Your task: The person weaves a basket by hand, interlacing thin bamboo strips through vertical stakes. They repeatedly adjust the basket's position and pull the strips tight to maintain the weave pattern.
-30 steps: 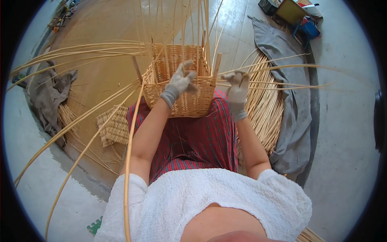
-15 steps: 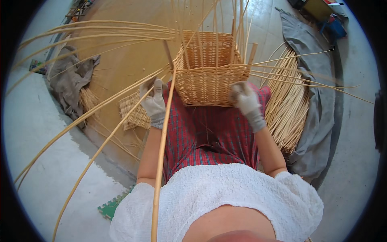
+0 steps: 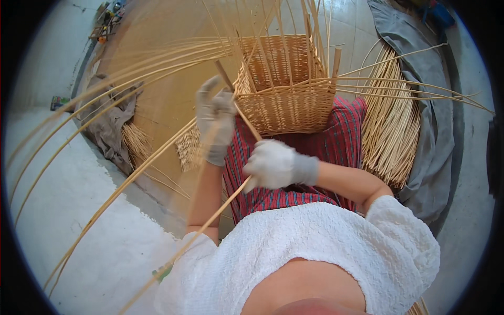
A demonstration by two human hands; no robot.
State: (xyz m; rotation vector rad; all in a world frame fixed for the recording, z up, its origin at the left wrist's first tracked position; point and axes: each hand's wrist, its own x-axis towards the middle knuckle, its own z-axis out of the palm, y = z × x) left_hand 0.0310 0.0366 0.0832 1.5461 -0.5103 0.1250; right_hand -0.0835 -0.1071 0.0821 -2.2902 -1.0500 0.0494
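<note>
A half-woven wicker basket (image 3: pixel 286 111) rests tilted across my knees, on red checked cloth. Long rods stick out from its rim to the left, right and far side. My right hand (image 3: pixel 278 164), in a grey-white knit glove, is closed round a thick wicker rod (image 3: pixel 218 211). That rod runs from the basket's near left corner, through the fist, down to the lower left. Beside the same corner, next to an upright wooden stake (image 3: pixel 224 74), is my gloved left hand (image 3: pixel 216 121). It is raised and smeared by motion, so its grip is unclear.
At the right a large bundle of peeled rods (image 3: pixel 391 121) lies on a grey cloth (image 3: pixel 433 142). A smaller bundle (image 3: pixel 136 140) and another grey cloth (image 3: pixel 107 118) are on the left. A flat woven piece (image 3: pixel 187 149) lies beside my left knee. Long rods (image 3: pixel 131 178) reach far left.
My right hand has left the basket's right front and come to the near middle, taking hold of the thick rod. My left hand has risen toward the corner stake, away from the rods it held.
</note>
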